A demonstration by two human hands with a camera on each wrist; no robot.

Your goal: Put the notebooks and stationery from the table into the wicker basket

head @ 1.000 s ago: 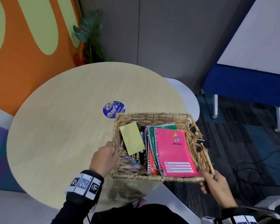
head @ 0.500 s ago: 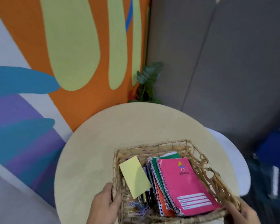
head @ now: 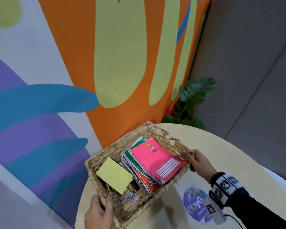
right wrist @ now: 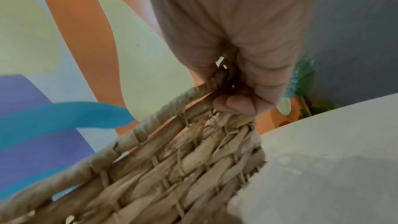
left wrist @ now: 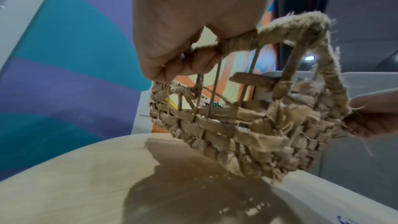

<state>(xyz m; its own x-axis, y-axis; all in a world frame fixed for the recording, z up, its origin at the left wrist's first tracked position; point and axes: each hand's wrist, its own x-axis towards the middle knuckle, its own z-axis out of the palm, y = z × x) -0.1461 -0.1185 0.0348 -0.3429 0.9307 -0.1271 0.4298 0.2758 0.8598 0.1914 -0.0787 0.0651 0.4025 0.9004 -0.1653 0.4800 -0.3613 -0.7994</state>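
The wicker basket (head: 106,152) is held lifted and tilted over the round table (head: 221,146). My left hand (head: 97,212) grips its near-left rim (left wrist: 243,42), fingers curled round the wrapped edge. My right hand (head: 199,161) grips the opposite rim (right wrist: 193,94) the same way. Inside lie a pink spiral notebook (head: 157,160) on top of green and orange ones, a yellow sticky pad (head: 114,176), dark pens (head: 134,185) and coloured paper clips (head: 129,198). The basket's underside (left wrist: 247,149) hangs clear above its shadow on the tabletop.
A round blue sticker (head: 196,206) lies on the table near my right wrist. A leafy plant (head: 191,103) stands behind the table by the painted wall (head: 73,63) and a grey partition (head: 254,71). The table's left edge runs under the basket.
Both hands have raised the basket off the table, turned it and carried it towards the left, wall-side edge; the head view swung left and up to the painted wall.
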